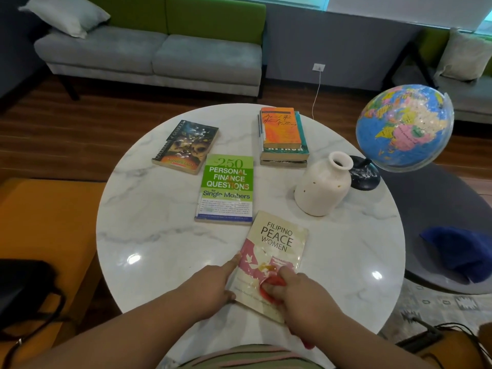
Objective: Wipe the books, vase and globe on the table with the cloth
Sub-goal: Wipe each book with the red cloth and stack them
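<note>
Cream book (277,251), glossy, pink splash on cover, 6 o'clock on table (159,222); left hand (210,286) straight-fingered against 9 o'clock edge; right hand (306,296) clutching red cloth (271,283) on cover.

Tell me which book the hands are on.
The Filipino Peace Women book alone: left hand touches its edge, right hand presses the red cloth on it.

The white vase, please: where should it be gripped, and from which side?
Probably by the vase neck, under the flared rim, from above on the near left: it stands upright, the body is wide, and the globe base crowds its far right.
</note>
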{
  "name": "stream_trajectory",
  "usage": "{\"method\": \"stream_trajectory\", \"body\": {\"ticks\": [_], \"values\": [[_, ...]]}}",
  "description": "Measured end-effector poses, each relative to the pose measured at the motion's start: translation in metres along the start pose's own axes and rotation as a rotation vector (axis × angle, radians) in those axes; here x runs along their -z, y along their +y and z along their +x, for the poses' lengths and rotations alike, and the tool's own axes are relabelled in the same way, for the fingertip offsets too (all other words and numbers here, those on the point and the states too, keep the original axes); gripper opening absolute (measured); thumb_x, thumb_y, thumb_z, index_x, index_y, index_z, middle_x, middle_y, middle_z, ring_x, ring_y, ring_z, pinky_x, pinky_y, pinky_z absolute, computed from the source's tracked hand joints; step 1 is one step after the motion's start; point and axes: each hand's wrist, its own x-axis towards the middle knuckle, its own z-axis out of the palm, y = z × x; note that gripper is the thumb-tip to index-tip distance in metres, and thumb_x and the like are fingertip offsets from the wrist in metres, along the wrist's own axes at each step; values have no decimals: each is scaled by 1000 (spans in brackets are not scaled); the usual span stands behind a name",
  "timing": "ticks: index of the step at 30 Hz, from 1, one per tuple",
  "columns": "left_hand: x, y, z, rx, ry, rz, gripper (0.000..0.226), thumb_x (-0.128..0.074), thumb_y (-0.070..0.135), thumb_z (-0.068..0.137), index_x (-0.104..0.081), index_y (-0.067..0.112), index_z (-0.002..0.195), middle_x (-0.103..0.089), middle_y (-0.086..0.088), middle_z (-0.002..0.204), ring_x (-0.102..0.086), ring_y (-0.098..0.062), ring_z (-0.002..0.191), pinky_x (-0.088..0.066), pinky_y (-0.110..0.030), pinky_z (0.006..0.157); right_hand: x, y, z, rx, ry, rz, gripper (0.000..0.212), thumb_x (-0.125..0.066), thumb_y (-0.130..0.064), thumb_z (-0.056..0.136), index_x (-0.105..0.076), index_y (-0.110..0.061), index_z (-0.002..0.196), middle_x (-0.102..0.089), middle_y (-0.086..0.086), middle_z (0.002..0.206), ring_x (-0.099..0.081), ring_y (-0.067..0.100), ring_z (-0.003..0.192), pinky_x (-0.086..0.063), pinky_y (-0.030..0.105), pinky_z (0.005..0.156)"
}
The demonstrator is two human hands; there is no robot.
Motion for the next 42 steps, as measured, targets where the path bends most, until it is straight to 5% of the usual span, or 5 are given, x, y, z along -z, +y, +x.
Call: {"method": "stream_trajectory", "body": {"ticks": [22,25,30,34,42], "values": [[7,3,-5,1,10,5,91,-63,36,86,2,43,150,-61,-3,119,-57,-17,103,-44,-23,86,4,-21,18,50,-70,-18,51,-52,-30,93,-37,-48,138,-38,-4,120,-49,26,109,-46,33,90],[9,6,-5,1,13,-3,90,-64,35,87,-1,43,150,-61,-4,117,-57,-17,101,-40,-20,80,5,-18,25,-11,-41,-77,70,-67,-24,82,-33,-45,139,-36,-3,121,-48,28,107,-47,36,90],[12,7,-9,9,4,-66,90,-67,32,85,-6,43,150,-62,-2,117,-52,-9,87,-38,-17,76,-1,-25,23,46,-59,2,49,-49,-31,93,-36,-46,138,-38,-4,126,-50,27,110,-47,35,91],[14,10,-10,4,2,-91,88,-67,31,86,-7,43,149,-63,-3,116,-47,-8,82,-38,-16,76,6,-25,30,-50,-47,-64,67,-62,-23,84,-31,-39,141,-37,0,119,-50,28,102,-51,39,86],[14,9,-9,16,-3,-85,88,-67,31,85,-7,44,149,-64,-2,112,-50,-8,81,-40,-14,73,10,-23,37,-57,-30,-64,58,-54,-29,92,-29,-41,143,-37,3,122,-51,30,105,-48,38,88]]}}
